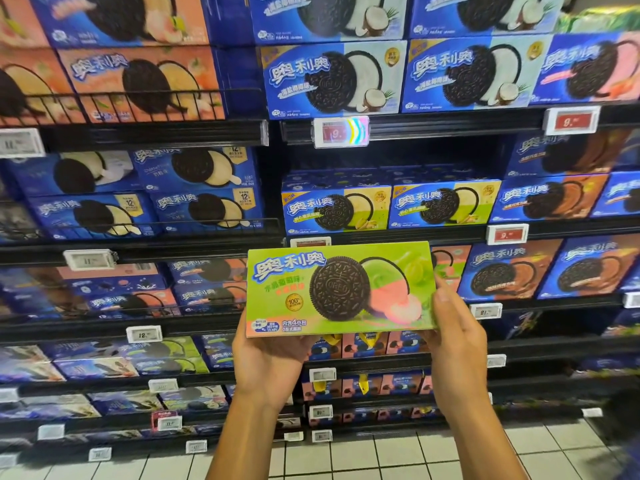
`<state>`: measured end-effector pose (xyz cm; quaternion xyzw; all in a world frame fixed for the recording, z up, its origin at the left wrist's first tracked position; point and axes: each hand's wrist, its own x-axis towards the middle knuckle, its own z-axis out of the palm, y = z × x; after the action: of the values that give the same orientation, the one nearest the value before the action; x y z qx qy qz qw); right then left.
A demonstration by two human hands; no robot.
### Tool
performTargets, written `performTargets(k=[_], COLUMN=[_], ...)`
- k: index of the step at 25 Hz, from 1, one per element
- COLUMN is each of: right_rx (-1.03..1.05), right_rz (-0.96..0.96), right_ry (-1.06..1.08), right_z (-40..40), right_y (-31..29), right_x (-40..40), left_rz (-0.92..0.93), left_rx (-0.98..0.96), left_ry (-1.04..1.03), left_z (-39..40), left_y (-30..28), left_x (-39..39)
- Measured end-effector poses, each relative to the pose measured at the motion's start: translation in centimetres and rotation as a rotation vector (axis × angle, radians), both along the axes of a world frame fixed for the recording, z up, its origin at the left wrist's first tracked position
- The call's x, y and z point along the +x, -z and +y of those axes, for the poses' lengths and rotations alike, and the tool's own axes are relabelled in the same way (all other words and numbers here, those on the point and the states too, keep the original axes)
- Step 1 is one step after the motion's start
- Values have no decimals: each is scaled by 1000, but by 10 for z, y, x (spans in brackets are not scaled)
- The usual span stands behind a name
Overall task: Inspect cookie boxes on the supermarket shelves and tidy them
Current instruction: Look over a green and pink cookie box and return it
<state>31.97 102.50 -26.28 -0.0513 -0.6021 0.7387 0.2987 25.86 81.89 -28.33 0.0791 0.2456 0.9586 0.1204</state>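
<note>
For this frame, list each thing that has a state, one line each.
green cookie box: off the shelf, held up front-on, closed
left hand: grips the box's lower left edge
right hand: grips the box's right end
coconut boxes: stacked two high, facing out
yellow-green boxes: single row, dark gap above
red price tag: clipped to shelf rail

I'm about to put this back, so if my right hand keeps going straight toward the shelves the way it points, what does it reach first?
Probably the blue and orange cookie boxes on the shelf just beyond your right hand, which grips the green box by its right end. Depth is hard to judge, so the shelf edge below them could come first.
</note>
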Motion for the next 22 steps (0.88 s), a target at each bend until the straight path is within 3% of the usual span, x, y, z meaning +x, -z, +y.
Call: performTargets(k=[11, 17, 22], right_rx=[-144, -111, 127], right_rz=[-5, 7, 5], right_ry=[-5, -120, -225], right_z=[7, 22, 40], right_y=[5, 8, 6], right_x=[-5, -11, -21], left_rz=[26, 144, 411], left_rx=[-139, -588, -856], left_ry=[-12, -170, -208], left_z=[-6, -24, -42], left_y=[-7, -15, -32], left_x=[0, -11, -28])
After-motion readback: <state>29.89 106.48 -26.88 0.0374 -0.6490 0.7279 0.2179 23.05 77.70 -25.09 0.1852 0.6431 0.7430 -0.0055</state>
